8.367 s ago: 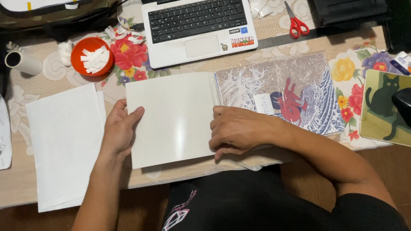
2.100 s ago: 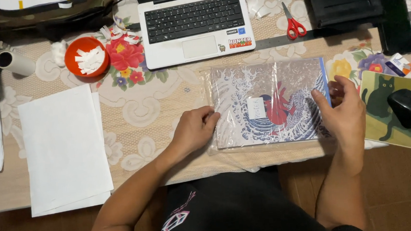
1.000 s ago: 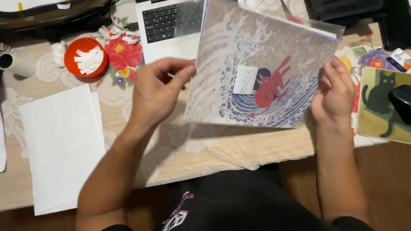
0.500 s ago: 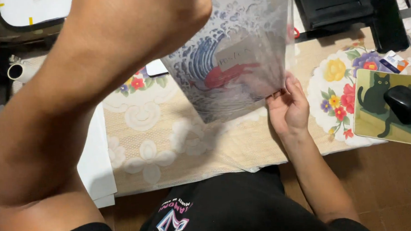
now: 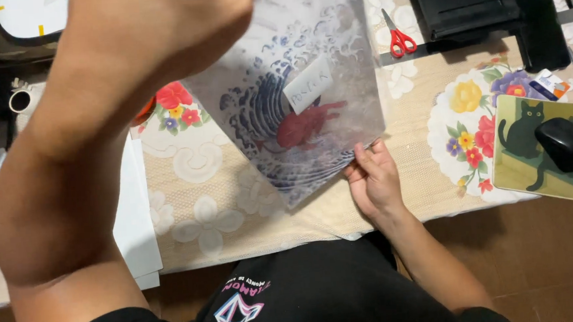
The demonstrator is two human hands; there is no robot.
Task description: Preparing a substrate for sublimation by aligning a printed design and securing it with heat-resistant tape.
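Observation:
I hold a clear plastic sleeve (image 5: 309, 100) up off the table, tilted toward me. It carries a print of blue waves with a red creature and a small white paper label. My left hand (image 5: 178, 22) is raised high near the camera and grips the sleeve's top edge; its forearm fills the left of the view. My right hand (image 5: 374, 182) pinches the sleeve's lower right edge just above the table.
A stack of white sheets (image 5: 138, 223) lies at the left on the floral tablecloth (image 5: 426, 172). Red-handled scissors (image 5: 397, 38) and a black device (image 5: 465, 1) sit at the back. A black mouse (image 5: 562, 144) rests on a green cat mouse pad (image 5: 525, 166) at right.
The sleeve lay flat on the table, then both hands lifted it and tilted it upright. My left arm rose close to the camera and now hides the laptop.

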